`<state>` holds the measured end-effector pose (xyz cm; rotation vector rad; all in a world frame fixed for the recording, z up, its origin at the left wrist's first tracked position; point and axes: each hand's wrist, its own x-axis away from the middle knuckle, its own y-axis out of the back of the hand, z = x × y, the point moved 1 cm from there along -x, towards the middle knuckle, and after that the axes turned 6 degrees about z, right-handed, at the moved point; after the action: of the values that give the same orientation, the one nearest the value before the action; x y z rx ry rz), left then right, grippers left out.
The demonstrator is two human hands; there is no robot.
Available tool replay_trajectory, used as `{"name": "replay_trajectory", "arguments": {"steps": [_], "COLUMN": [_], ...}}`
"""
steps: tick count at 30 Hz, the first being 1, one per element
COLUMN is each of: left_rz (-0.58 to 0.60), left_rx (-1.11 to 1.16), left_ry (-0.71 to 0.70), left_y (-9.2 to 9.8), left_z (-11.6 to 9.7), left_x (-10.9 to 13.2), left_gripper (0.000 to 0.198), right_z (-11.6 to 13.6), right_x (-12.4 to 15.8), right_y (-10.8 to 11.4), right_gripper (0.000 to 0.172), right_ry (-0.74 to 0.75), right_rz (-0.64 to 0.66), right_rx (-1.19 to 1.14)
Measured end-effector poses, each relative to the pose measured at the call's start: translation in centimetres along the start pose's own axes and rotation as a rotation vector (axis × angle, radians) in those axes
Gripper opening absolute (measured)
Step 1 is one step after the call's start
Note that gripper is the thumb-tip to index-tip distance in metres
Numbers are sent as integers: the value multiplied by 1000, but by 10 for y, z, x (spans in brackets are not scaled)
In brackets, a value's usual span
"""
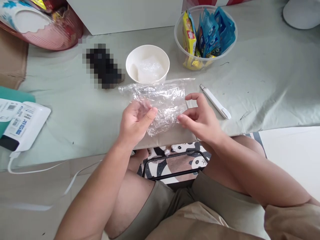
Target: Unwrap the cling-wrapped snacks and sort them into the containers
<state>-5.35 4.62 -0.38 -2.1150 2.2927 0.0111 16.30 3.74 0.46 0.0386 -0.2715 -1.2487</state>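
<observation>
A crumpled clear plastic bag (pixel 162 100) is held up over the front edge of the table. My left hand (pixel 136 121) grips its left side, with the thumb pressed against the fingers. My right hand (pixel 200 116) pinches the bag's right edge between thumb and fingers. Just behind the bag stands a white paper bowl (pixel 147 63) with a wad of clear plastic inside.
A clear tub (pixel 206 36) of blue and yellow snack packets stands at the back right. A white utility knife (pixel 215 101) lies right of my hands. A blurred dark object (pixel 105 66) and a white power bank (pixel 25 125) with a cable lie to the left.
</observation>
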Motion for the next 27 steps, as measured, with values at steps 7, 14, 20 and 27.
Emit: {"name": "replay_trajectory", "arguments": {"steps": [7,14,20,27], "left_rz": [40,193,210,308], "left_rx": [424,452,161,48], "left_ry": [233,412,470,426], "left_y": [-3,-2,-4,1], "left_z": [-11,-13,-10,-18], "left_x": [-1,4,2,-1], "left_gripper": [20,20,31,28], "right_z": [-2,-8,0,-7], "right_x": [-2,-10,-6,-8], "right_y": [2,7,2,1], "right_gripper": [40,46,25,34], "right_ry": [44,59,-83,-75], "right_rz": [-62,91,299,178], "right_rx": [-111,-314,-262,-366]}}
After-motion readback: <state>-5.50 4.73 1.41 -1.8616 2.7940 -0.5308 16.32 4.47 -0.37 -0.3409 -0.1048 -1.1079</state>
